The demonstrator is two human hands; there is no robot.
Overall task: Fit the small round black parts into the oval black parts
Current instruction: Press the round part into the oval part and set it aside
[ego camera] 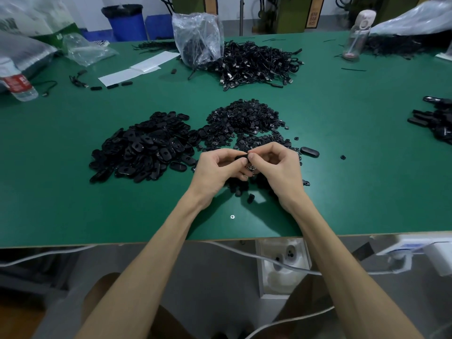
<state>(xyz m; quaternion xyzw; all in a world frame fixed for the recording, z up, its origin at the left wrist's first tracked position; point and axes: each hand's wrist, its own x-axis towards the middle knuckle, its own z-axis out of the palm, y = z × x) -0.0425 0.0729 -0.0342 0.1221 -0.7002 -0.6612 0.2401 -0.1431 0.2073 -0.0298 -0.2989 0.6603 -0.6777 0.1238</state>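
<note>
A heap of oval black parts (pixel 144 148) lies on the green table (pixel 97 211) to the left of my hands. A heap of small round black parts (pixel 244 121) sits just beyond them. My left hand (pixel 217 167) and my right hand (pixel 278 165) meet above the table's near middle. Both pinch one oval black part (pixel 241 157) between their fingertips. Whether a round part sits in it is hidden by my fingers. More small black parts (pixel 244 185) lie under and between my hands. One finished-looking oval part (pixel 309 152) rests just right of my right hand.
A pile of black cables (pixel 259 63) and a clear plastic bag (pixel 198 39) stand at the back middle. White paper sheets (pixel 139 69) and a water bottle (pixel 18 86) lie at the back left, a pink bottle (pixel 357 35) at the back right. More black parts (pixel 437 121) sit at the right edge.
</note>
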